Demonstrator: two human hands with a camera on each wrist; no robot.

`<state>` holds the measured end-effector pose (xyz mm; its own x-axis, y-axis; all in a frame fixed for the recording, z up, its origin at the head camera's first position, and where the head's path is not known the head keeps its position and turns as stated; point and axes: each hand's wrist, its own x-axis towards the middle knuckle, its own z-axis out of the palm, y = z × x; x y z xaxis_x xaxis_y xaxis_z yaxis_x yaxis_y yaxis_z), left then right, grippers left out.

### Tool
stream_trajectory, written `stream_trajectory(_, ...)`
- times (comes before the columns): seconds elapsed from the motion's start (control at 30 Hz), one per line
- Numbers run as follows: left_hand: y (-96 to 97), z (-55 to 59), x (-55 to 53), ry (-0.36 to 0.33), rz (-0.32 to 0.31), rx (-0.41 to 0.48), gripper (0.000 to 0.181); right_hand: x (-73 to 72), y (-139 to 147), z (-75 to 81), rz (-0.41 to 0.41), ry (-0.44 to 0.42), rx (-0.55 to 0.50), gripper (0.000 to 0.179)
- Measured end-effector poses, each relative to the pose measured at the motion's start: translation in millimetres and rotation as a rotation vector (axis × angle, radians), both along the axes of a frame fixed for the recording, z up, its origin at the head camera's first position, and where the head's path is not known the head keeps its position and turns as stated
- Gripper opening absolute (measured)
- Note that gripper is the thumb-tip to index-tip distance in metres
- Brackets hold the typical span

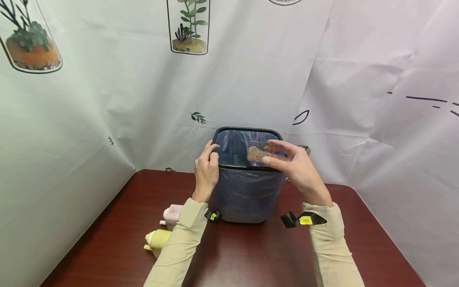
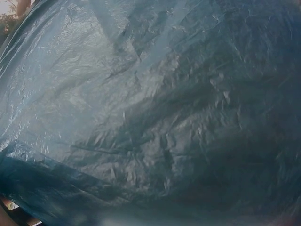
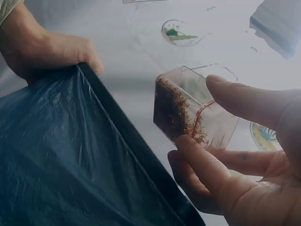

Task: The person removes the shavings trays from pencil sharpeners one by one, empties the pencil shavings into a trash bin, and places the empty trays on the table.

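Observation:
My right hand point(image 1: 299, 167) holds a small clear plastic box point(image 3: 190, 108) between thumb and fingers. Brown dry bits point(image 1: 255, 153) lie heaped against one side of the box, which is tilted over the opening of a trash bin point(image 1: 247, 195). A thin blue bag point(image 2: 150, 113) lines the bin and is folded down outside its black rim. At the bin's left rim, my left hand point(image 1: 207, 169) grips the edge; part of its fingers is hidden. Bag film fills nearly all of the left wrist view.
Left of the bin, a pink bottle-like thing point(image 1: 173, 215) and a yellow one point(image 1: 158, 240) lie on the dark red table point(image 1: 247, 255), partly behind the left forearm. White printed sheets point(image 1: 244, 79) hang close around the table's back and sides.

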<state>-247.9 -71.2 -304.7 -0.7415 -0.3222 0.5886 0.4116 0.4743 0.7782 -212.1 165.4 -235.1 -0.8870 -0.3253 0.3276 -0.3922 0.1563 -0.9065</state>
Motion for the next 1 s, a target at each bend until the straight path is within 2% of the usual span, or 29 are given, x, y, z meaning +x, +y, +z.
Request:
stream_trajectory(0.33,0.0,-1.0,0.2,-0.003,-0.003,0.000,0.040,-10.1,1.4,-0.7,-0.005,0.012,0.019,0.060)
stream_trajectory(0.6,-0.2,-1.1,-0.6,-0.007,-0.005,-0.003,0.040,-17.0,-0.2,1.3,0.021,-0.036,-0.006,0.061)
stream_trajectory(1.0,-0.3,-2.1,0.1,-0.006,0.000,-0.011,0.041,-24.3,-1.5,3.6,0.008,-0.046,0.002,0.061)
